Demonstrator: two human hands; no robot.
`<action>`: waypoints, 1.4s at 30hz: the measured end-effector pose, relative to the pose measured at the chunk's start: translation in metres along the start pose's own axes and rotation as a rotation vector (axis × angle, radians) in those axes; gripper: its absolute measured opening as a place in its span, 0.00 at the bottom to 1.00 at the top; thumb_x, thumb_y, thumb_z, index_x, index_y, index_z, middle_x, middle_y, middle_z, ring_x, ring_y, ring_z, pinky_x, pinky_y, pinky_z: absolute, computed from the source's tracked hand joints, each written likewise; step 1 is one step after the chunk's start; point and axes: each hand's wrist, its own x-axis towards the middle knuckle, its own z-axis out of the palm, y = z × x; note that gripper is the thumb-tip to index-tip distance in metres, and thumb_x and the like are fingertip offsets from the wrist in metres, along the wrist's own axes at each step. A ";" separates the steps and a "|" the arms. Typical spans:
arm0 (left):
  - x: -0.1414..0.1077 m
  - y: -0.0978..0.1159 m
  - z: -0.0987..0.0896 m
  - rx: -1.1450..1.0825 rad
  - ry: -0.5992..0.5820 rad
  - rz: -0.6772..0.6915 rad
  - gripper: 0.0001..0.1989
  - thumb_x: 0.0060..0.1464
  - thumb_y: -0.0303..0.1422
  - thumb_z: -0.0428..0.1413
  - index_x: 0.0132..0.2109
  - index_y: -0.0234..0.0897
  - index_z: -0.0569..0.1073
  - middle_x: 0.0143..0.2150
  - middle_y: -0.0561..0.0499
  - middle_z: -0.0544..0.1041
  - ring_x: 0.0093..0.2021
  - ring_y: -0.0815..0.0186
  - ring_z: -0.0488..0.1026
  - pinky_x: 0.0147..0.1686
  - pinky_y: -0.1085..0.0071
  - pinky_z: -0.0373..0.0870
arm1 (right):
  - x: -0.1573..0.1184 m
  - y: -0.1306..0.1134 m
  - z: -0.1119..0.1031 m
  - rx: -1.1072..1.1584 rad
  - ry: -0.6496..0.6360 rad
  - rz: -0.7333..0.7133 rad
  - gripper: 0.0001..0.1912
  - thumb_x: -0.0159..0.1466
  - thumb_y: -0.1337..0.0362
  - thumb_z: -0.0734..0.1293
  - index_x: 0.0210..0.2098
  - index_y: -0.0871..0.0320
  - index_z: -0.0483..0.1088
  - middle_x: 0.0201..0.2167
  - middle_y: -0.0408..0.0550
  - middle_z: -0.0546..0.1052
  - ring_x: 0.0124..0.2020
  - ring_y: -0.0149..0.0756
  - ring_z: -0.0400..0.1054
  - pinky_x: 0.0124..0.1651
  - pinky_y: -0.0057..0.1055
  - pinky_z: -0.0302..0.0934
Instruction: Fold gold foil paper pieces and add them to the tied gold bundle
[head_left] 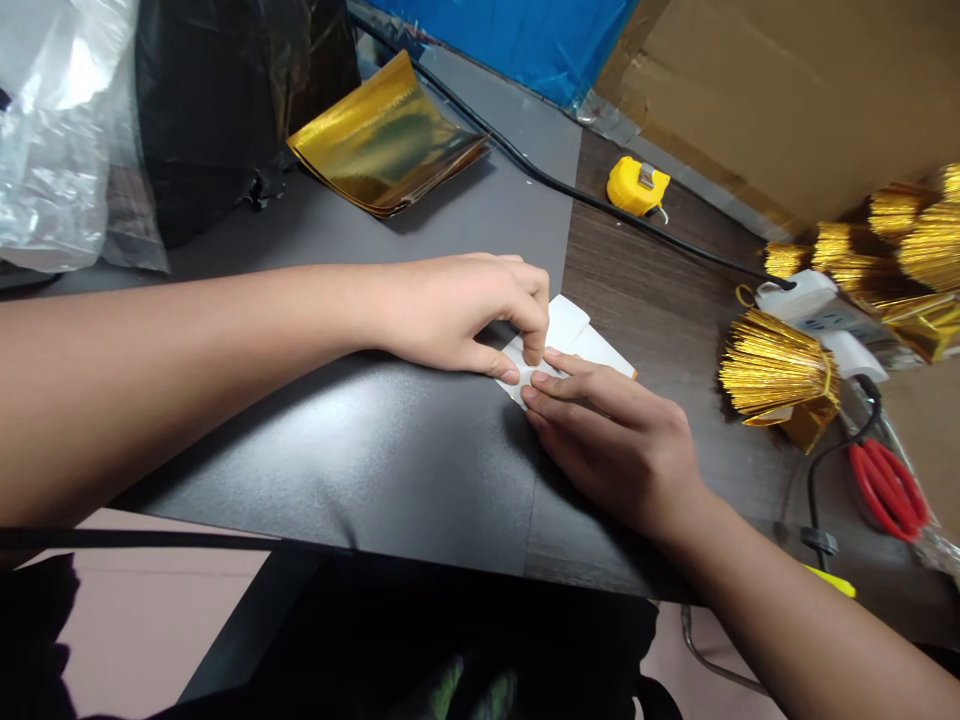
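A small piece of folded white paper (592, 345) lies on the dark table, with a thin orange edge at its right corner. My left hand (480, 310) reaches in from the left, fingers curled, its thumb and index fingertip pressing on the paper's left part. From the lower right, my right hand (622, 430) presses its fingertips on the same paper, close to the left fingertips; its thumb is hidden. Both hands cover part of the sheet, so its full shape cannot be seen.
Gold foil sheets (382, 140) lie behind my left hand. A black cable (525, 165) runs past a yellow tape measure (636, 186) to a white power strip (817, 305). Gold fringe bundles (776, 370) and red-handled scissors (889, 490) are at right. Plastic bags (225, 100) stand at left.
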 end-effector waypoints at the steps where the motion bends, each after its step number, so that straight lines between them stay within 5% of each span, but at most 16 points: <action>1: 0.000 0.000 0.000 -0.003 0.001 -0.002 0.08 0.58 0.35 0.64 0.45 0.45 0.82 0.46 0.51 0.78 0.50 0.62 0.71 0.51 0.67 0.63 | 0.000 0.000 0.000 -0.004 -0.005 -0.001 0.10 0.66 0.72 0.72 0.46 0.56 0.77 0.44 0.49 0.84 0.55 0.45 0.78 0.58 0.39 0.76; 17: -0.005 0.002 -0.003 -0.002 -0.039 0.073 0.10 0.65 0.34 0.59 0.50 0.46 0.81 0.54 0.50 0.78 0.54 0.61 0.69 0.57 0.62 0.60 | 0.006 -0.001 0.001 0.023 -0.013 0.050 0.06 0.69 0.69 0.68 0.41 0.58 0.78 0.41 0.45 0.84 0.56 0.40 0.77 0.58 0.33 0.74; 22: -0.004 0.007 -0.002 0.030 -0.018 0.075 0.13 0.64 0.33 0.57 0.54 0.43 0.78 0.52 0.47 0.79 0.52 0.60 0.70 0.55 0.63 0.63 | 0.003 -0.001 -0.001 0.025 -0.072 0.093 0.07 0.70 0.67 0.67 0.41 0.56 0.78 0.41 0.45 0.84 0.44 0.36 0.81 0.49 0.32 0.76; 28: -0.002 0.015 0.002 0.082 0.049 0.173 0.13 0.56 0.24 0.53 0.36 0.44 0.81 0.42 0.50 0.82 0.45 0.61 0.72 0.48 0.65 0.66 | 0.002 0.001 -0.003 0.033 -0.078 0.096 0.07 0.70 0.67 0.67 0.40 0.53 0.78 0.41 0.45 0.84 0.45 0.37 0.80 0.46 0.32 0.76; 36: 0.000 0.014 0.002 0.005 0.035 0.178 0.15 0.58 0.25 0.52 0.36 0.44 0.83 0.37 0.53 0.84 0.40 0.66 0.77 0.46 0.68 0.69 | 0.002 0.001 -0.003 0.046 -0.019 0.116 0.04 0.68 0.66 0.70 0.42 0.52 0.76 0.40 0.43 0.85 0.44 0.39 0.82 0.53 0.34 0.76; 42: 0.000 0.016 0.005 0.056 -0.011 0.211 0.15 0.62 0.28 0.52 0.37 0.45 0.83 0.39 0.51 0.84 0.44 0.63 0.76 0.47 0.66 0.69 | -0.002 0.000 -0.003 0.020 -0.012 0.219 0.08 0.66 0.62 0.71 0.44 0.50 0.70 0.39 0.43 0.84 0.38 0.40 0.82 0.39 0.32 0.76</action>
